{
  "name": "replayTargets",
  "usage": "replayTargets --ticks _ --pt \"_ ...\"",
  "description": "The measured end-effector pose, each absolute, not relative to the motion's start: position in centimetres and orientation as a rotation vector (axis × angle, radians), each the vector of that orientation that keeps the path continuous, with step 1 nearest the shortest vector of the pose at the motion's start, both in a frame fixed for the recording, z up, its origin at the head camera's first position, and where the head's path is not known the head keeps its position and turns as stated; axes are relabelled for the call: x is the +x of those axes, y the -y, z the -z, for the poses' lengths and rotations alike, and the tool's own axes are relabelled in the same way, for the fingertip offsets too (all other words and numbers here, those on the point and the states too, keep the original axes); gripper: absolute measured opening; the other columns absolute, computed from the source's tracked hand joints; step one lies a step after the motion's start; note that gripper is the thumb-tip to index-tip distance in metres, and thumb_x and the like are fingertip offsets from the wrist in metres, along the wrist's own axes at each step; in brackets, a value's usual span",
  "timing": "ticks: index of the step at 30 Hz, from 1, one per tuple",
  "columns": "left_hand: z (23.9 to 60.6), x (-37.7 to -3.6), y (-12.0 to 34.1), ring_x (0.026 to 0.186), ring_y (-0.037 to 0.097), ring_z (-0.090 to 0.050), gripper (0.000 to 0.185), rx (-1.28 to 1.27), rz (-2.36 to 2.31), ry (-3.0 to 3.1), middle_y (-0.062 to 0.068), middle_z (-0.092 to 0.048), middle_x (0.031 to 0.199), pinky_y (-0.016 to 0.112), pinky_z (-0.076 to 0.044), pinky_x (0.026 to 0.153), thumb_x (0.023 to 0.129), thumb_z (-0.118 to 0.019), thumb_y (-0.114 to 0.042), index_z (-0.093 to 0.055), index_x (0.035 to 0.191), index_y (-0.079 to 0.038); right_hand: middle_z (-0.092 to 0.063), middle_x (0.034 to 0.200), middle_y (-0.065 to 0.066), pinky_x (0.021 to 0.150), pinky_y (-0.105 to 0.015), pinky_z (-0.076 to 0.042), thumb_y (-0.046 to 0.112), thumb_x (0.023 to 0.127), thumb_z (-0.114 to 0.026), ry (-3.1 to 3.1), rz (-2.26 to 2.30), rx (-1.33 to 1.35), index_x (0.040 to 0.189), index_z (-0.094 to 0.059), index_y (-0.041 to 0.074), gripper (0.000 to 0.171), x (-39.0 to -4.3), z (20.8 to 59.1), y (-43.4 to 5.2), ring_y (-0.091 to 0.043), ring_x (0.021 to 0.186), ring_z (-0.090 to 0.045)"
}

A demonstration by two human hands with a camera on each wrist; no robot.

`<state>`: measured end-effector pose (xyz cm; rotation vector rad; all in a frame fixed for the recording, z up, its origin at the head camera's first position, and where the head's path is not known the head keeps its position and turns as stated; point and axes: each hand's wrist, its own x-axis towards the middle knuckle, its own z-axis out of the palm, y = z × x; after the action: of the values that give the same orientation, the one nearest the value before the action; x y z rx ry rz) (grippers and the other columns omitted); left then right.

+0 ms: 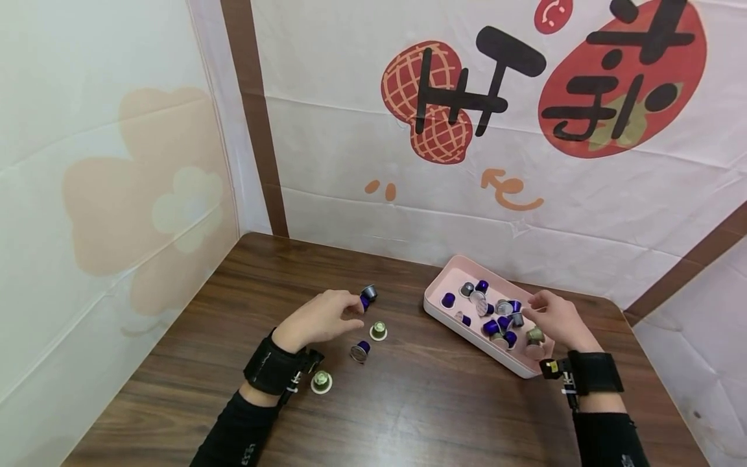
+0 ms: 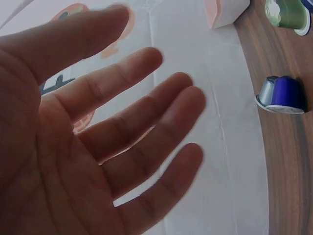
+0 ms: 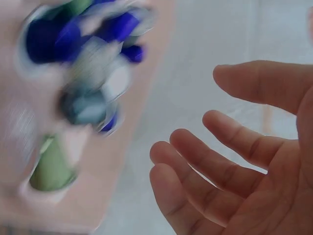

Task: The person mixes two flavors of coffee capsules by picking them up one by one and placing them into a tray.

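Note:
My left hand (image 1: 322, 318) hovers over the table's left part with fingers loosely spread and nothing in them. Beyond its fingertips sit a grey coffee capsule (image 1: 369, 292) and a blue capsule (image 2: 287, 93), side by side and partly hidden by the fingers in the head view. Closer in are a green capsule (image 1: 379, 330), a tipped blue capsule (image 1: 362, 349) and another green capsule (image 1: 321, 381). At the right end of a pink tray (image 1: 467, 329) holding several capsules, my right hand (image 1: 563, 323) hangs with bent, relaxed fingers, gripping nothing. Below it in the tray lies a green capsule (image 3: 53, 166).
The brown wooden table (image 1: 408, 408) meets a white printed cloth (image 1: 338, 143) at the back and a cloth wall on the left. The tray stands at an angle near the table's back right edge. Black straps with cameras circle both wrists.

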<state>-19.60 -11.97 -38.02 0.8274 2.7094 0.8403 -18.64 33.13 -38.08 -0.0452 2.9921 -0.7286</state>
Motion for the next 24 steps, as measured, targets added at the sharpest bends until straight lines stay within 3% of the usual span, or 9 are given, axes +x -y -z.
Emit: replayTargets --ticks 4,8,11,17,19,24 --pt "38.4 -19.4 11.7 0.089 0.017 -0.057 0.024 0.774 -0.752 -2.636 0.002 -0.062 0.112 0.035 -0.046 0.074 0.087 -0.070 -0.024 -0.066 0.109 -0.015 -0.061 0.106 -0.020 0.078 -0.048 -0.048 0.030 0.095 -0.058 -3.036 0.842 -0.071 0.112 -0.055 -0.001 0.035 -17.6 37.2 -30.6 -0.037 0.099 -0.058" --pt "39.1 -19.3 11.1 0.067 0.013 -0.049 0.030 0.751 -0.681 -2.572 0.000 -0.062 0.096 0.031 -0.042 0.060 0.083 -0.074 -0.022 -0.066 0.111 -0.013 -0.065 0.099 -0.011 0.079 -0.045 -0.047 0.028 0.092 -0.062 -3.120 0.933 -0.143 0.106 -0.059 0.006 0.026 -16.8 36.9 -28.3 -0.030 0.095 -0.060" --pt "39.7 -19.2 10.4 0.059 0.012 -0.046 0.034 0.781 -0.645 -2.545 0.002 -0.062 0.093 0.031 -0.040 0.056 0.081 -0.076 -0.020 -0.066 0.113 -0.011 -0.067 0.094 -0.006 0.078 -0.042 -0.049 0.021 0.090 -0.066 -3.183 0.996 -0.214 0.102 -0.062 0.007 0.019 -16.4 37.3 -27.1 -0.024 0.089 -0.063" --pt "40.4 -18.9 8.9 0.079 0.013 -0.058 0.036 0.826 -0.546 -2.563 0.004 -0.065 0.109 0.033 -0.048 0.069 0.078 -0.078 -0.016 -0.067 0.113 -0.012 -0.067 0.092 -0.004 0.077 -0.041 -0.049 0.014 0.089 -0.068 -3.132 1.162 -0.285 0.099 -0.063 0.006 0.013 -16.2 37.8 -26.1 -0.020 0.085 -0.063" --pt "40.6 -18.9 8.7 0.083 0.012 -0.058 0.035 0.827 -0.506 -2.582 0.003 -0.066 0.108 0.033 -0.047 0.073 0.079 -0.078 -0.015 -0.067 0.112 -0.012 -0.067 0.094 -0.004 0.078 -0.042 -0.049 0.016 0.089 -0.067 -3.110 1.174 -0.270 0.100 -0.063 0.006 0.014 -16.4 37.9 -26.0 -0.020 0.087 -0.063" --pt "41.1 -19.2 8.3 0.068 0.012 -0.052 0.020 0.796 -0.466 -2.584 -0.003 -0.063 0.086 0.030 -0.044 0.062 0.080 -0.075 -0.011 -0.068 0.099 -0.012 -0.064 0.098 -0.007 0.081 -0.043 -0.048 0.019 0.090 -0.067 -3.088 1.166 -0.239 0.104 -0.063 0.005 0.020 -16.8 37.9 -25.9 -0.022 0.090 -0.062"
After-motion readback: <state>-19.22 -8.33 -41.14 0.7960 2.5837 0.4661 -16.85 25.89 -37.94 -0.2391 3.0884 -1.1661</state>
